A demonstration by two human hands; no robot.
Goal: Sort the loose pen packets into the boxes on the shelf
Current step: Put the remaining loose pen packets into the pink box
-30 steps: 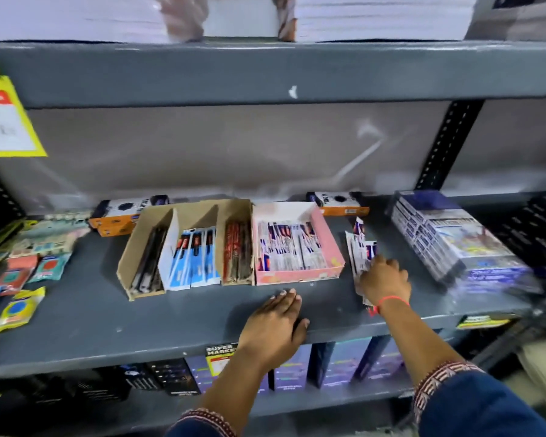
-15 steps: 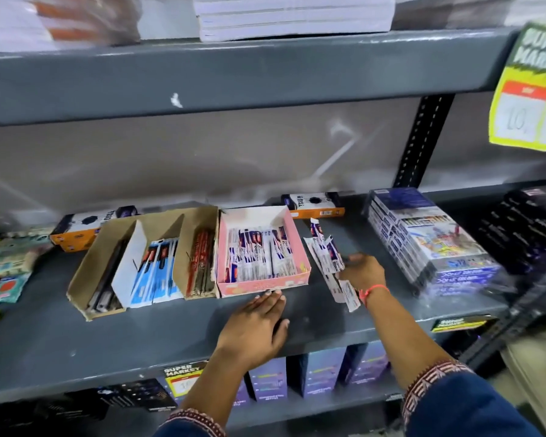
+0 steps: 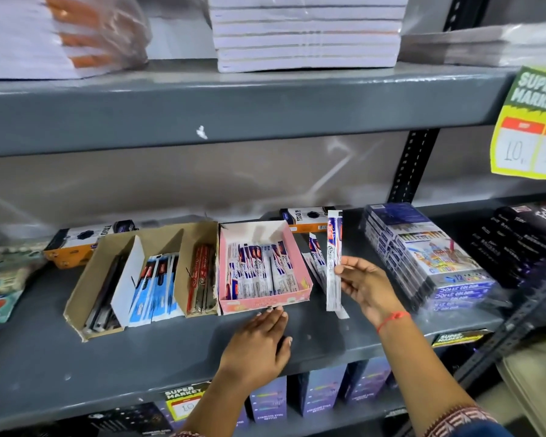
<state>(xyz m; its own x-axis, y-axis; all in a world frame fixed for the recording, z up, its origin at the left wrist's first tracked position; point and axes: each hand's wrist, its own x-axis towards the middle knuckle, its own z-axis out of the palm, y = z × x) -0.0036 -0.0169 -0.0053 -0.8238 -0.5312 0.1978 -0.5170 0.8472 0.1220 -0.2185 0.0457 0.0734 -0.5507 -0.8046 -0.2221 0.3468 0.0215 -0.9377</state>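
Note:
My right hand (image 3: 364, 287) pinches one white and blue pen packet (image 3: 334, 247), held upright above the grey shelf (image 3: 158, 351) just right of the pink box (image 3: 292, 247). More loose pen packets (image 3: 316, 263) lie on the shelf behind it. The pink box holds several matching white packets. My left hand (image 3: 259, 345) rests flat on the shelf, its fingertips touching the pink box's front wall. Left of it stands a brown cardboard box (image 3: 82, 298) with dark, blue and red pen packets in separate compartments.
A stack of colour pencil boxes (image 3: 423, 257) sits right of my right hand, with black packs (image 3: 524, 241) beyond. Orange boxes (image 3: 73, 244) lie behind the cardboard box. Paper stacks (image 3: 306, 33) fill the shelf above. A yellow price tag (image 3: 530, 124) hangs at right.
My right hand has lifted one packet off the loose pile and stood it upright. My left hand slid forward to touch the pink box. The view shifted a little.

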